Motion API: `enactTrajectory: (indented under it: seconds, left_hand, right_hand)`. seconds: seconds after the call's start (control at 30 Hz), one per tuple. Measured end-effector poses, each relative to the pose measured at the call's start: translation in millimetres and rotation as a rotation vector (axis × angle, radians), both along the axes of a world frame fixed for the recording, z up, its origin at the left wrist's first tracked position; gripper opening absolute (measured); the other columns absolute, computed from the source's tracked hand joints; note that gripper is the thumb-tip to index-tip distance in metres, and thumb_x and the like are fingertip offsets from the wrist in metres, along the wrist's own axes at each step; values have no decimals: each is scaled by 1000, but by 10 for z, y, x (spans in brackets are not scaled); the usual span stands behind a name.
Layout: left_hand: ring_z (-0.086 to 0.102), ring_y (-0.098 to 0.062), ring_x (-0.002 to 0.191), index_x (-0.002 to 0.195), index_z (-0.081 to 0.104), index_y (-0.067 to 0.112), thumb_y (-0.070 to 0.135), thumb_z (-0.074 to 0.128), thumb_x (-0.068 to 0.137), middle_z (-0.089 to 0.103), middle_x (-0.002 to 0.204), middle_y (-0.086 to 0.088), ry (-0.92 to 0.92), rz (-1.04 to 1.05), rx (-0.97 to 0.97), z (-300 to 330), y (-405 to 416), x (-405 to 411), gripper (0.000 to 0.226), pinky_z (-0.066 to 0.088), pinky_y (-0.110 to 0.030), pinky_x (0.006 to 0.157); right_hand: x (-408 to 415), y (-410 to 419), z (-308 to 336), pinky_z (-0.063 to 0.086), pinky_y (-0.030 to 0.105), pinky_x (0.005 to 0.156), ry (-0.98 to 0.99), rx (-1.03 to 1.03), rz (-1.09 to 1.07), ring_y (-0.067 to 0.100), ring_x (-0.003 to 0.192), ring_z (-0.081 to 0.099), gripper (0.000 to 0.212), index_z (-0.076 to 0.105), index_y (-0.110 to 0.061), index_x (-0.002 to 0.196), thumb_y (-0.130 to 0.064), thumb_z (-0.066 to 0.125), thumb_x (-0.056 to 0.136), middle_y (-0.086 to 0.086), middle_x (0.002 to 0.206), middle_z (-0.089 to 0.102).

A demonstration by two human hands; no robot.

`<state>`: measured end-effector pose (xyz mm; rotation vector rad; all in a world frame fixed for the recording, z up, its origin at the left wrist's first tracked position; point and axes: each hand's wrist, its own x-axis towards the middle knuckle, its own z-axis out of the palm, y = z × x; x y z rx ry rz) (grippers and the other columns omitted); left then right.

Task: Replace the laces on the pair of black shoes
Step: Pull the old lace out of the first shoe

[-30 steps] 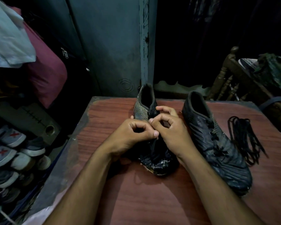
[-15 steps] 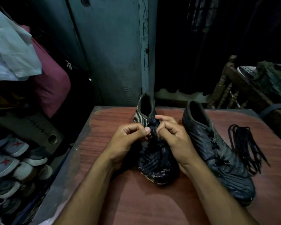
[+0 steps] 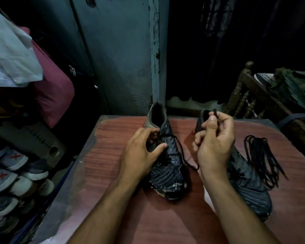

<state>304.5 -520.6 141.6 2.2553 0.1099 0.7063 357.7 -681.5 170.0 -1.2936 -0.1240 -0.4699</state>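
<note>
From my remote station I note two black shoes on the reddish table (image 3: 113, 199). The left shoe (image 3: 167, 166) stands toes toward the wearer. My left hand (image 3: 141, 154) rests over its side, fingers curled round the upper to steady it. My right hand (image 3: 215, 143) is raised beside it, thumb and forefinger pinching the end of a black lace (image 3: 180, 149) that runs down to the top eyelets of the left shoe.

Progress, as I judge it: the left shoe is mid-operation, one lace end drawn free. Whether this lace is being taken out or threaded in I cannot tell in this dim light. The right shoe (image 3: 248, 184), partly behind my right hand, appears laced along its tongue. A loose bundle of black laces (image 3: 261, 159) lies on the table just beside it. Lacing and tying on the left shoe remain outstanding.

Markings: pale lettering shows on a shoe at the far right (image 3: 263, 78), too small to read. No other legible brand.
</note>
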Motion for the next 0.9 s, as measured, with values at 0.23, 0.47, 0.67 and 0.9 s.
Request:
enactTrajectory:
  seconds: [0.23, 0.47, 0.67, 0.9]
  left_hand:
    - [60, -4, 84, 93, 72, 26, 35, 79, 86, 64, 91, 15, -20, 75, 65, -35, 7, 77, 13, 51, -29, 77]
    - [59, -7, 82, 89, 68, 24, 27, 74, 91, 61, 88, 12, -47, 23, 61, -23, 16, 73, 7, 49, -31, 74]
    - [57, -5, 85, 91, 65, 19, 16, 69, 95, 59, 89, 11, -42, -126, -103, 3, 43, 51, 7, 40, -13, 75]
    - [57, -7, 76, 88, 65, 24, 26, 66, 91, 64, 83, 8, -21, -152, -396, -44, 110, 70, 4, 45, -31, 72]
  right_hand:
    - [-55, 114, -189, 19, 16, 118, 130, -847, 191, 15, 149, 30, 67, 37, -12, 155, -22, 66, 96, 6, 163, 30]
    - [-110, 92, -165, 51, 35, 99, -31, -864, 166, 9, 110, 59, 28, 68, -22, 121, -21, 70, 92, -8, 120, 57]
    - [-98, 86, -224, 47, 25, 92, 6, -935, 196, 4, 106, 56, 29, 65, -27, 122, -30, 70, 94, -12, 118, 56]
    - [-35, 87, -264, 52, 28, 93, 154, -846, 302, 7, 107, 63, 38, 60, -29, 128, -40, 70, 93, -12, 120, 67]
